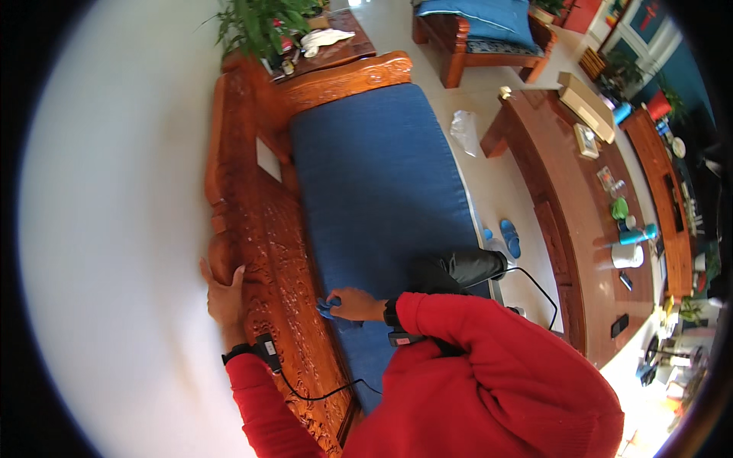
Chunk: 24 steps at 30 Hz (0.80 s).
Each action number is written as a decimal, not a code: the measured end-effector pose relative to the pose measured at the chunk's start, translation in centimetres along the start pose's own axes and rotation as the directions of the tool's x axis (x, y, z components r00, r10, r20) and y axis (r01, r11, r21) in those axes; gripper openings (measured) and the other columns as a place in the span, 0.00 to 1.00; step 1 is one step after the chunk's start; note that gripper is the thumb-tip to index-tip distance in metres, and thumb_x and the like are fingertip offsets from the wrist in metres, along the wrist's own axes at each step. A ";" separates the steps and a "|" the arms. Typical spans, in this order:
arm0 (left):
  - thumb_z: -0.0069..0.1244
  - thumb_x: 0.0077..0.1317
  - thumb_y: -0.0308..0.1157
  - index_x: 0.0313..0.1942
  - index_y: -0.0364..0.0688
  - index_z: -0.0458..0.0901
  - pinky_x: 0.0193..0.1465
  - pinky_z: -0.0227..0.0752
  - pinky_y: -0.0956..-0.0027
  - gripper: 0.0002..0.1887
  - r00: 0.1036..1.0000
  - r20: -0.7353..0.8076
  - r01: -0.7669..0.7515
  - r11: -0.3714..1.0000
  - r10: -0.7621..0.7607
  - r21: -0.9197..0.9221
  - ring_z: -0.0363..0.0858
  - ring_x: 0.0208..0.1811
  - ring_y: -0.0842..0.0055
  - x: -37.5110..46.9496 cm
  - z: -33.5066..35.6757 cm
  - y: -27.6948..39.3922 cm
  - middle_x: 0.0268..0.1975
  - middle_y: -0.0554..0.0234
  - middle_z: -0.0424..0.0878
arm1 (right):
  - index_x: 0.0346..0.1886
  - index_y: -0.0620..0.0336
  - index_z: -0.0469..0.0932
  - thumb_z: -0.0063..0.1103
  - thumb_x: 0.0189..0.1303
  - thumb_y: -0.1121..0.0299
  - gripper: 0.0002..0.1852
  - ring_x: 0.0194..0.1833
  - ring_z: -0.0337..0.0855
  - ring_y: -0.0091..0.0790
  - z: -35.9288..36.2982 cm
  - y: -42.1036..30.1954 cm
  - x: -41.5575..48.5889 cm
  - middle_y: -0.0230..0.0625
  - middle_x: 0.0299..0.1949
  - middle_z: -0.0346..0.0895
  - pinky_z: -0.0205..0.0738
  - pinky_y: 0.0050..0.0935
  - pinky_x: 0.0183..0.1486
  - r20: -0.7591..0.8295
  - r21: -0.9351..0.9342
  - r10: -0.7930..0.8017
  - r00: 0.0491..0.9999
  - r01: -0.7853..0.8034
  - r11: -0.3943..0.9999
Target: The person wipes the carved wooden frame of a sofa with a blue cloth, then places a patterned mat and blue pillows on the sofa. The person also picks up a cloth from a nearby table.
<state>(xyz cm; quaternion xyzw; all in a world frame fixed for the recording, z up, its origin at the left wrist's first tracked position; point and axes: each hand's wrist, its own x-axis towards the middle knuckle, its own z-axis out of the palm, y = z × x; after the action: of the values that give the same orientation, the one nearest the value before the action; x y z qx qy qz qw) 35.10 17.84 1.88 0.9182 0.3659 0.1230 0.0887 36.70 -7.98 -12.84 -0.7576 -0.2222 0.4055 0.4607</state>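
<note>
My left hand (224, 297) rests on the top edge of the carved wooden backrest (269, 246) of a sofa, beside the pale wall. Its thumb and fingers are spread, and no loose object shows in it. My right hand (356, 304) is shut on a bunched blue cloth (326, 307), low at the backrest, where the wood meets the blue seat cushion (378, 166). Part of the cloth is hidden by the fingers. Both wrists wear black bands with small devices, and black cables run from them.
A wooden coffee table (564, 172) with a cardboard box (587, 109), a tissue roll (627, 256) and a phone (619, 326) stands to the right. A side table (361, 37) and a leafy plant (257, 26) are beyond the sofa's armrest (349, 77). A plastic bag (464, 133) and slippers (509, 237) lie on the floor.
</note>
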 end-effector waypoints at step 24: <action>0.51 0.64 0.59 0.60 0.43 0.68 0.51 0.74 0.47 0.34 1.000 -0.002 -0.016 1.000 0.016 -0.006 0.81 0.49 0.41 -0.6 0.2 -0.3 0.46 0.35 0.84 | 0.53 0.53 0.80 0.59 0.57 0.56 0.22 0.48 0.82 0.49 -7.0 4.4 -6.2 0.48 0.45 0.82 0.74 0.39 0.52 -0.537 0.302 0.204 0.819 -0.039 0.953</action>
<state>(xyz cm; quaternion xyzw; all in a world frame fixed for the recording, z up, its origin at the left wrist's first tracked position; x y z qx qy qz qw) 34.55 17.67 1.47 0.9208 0.3580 0.1257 0.0903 38.73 -18.08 -12.46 -0.7836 0.0312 0.2206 0.5799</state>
